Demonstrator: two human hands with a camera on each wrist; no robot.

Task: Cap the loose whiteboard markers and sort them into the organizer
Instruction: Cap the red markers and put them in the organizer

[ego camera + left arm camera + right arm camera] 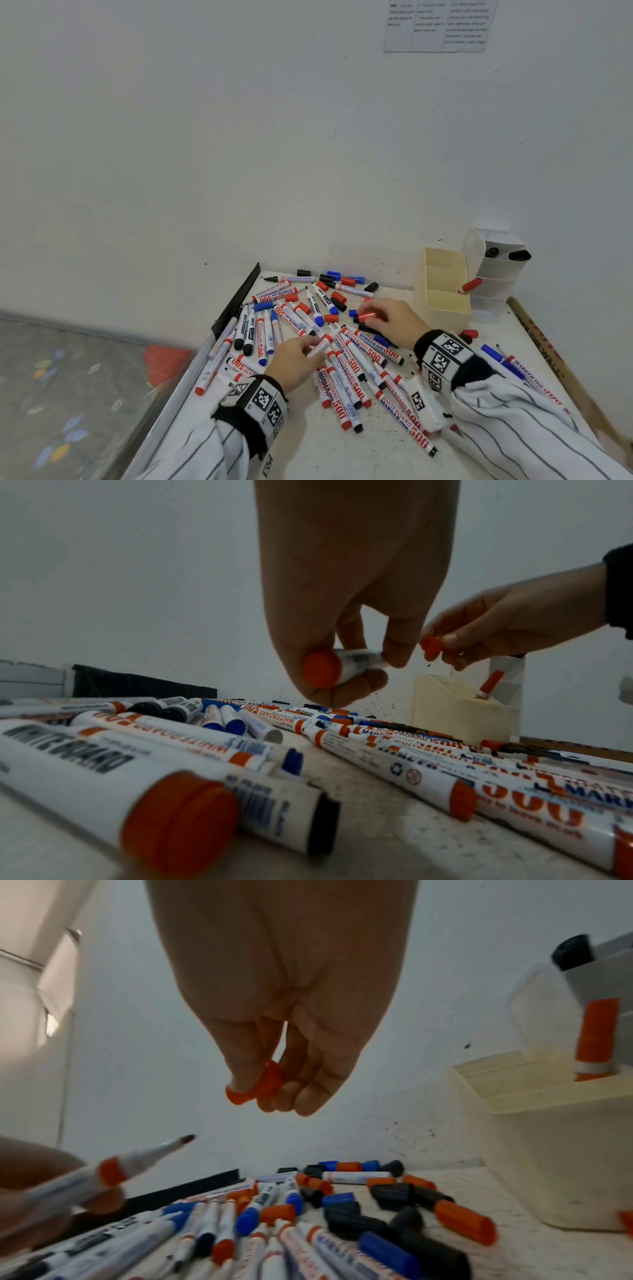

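My left hand [301, 356] grips an uncapped red whiteboard marker [320, 345] [342, 665] above the pile, its bare tip [186, 1139] pointing toward the right hand. My right hand [387, 318] pinches a loose red cap [368, 315] [260, 1084] [432, 643] between thumb and fingers, a short way from that tip. Many red, blue and black markers [346, 373] and loose caps [337, 284] cover the table. The cream organizer [442, 287] stands at the back right with one capped red marker [470, 286] in it.
A white tiered holder [496, 270] with black markers stands behind the organizer against the wall. A black strip [236, 301] edges the table's left side. More markers [513, 370] lie under my right sleeve. A wooden board [548, 349] borders the right edge.
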